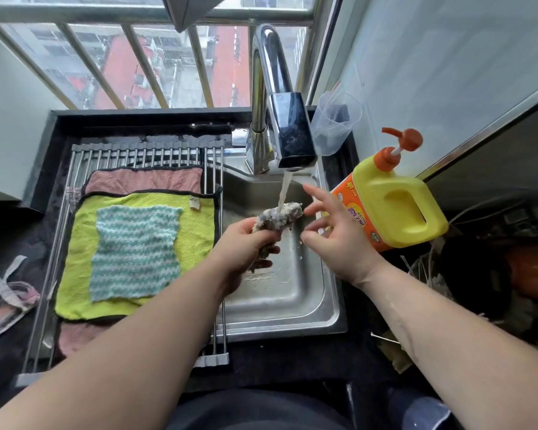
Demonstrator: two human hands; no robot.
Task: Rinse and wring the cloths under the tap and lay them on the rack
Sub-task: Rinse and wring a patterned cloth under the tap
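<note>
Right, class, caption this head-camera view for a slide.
Left hand holds a grey cloth under the running tap, right hand open beside it, other cloths on the rack.

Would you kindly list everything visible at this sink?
tap: 1, chrome and black, behind the sink, running
sink: 1, steel, centre
rack: 1, grey metal, over the sink's left side
pink cloth: 1, on the rack, lowest
yellow-green cloth: 1, on the pink cloth
striped cloth: 1, teal and white, topmost on the rack
grey cloth: 1, bunched under the water stream
soap bottle: 1, yellow, orange pump, right of the sink
cup: 1, clear plastic, right of the tap
window bars: several, metal, behind the sink
left hand: 1, grips the grey cloth
right hand: 1, fingers spread, beside the grey cloth
</note>
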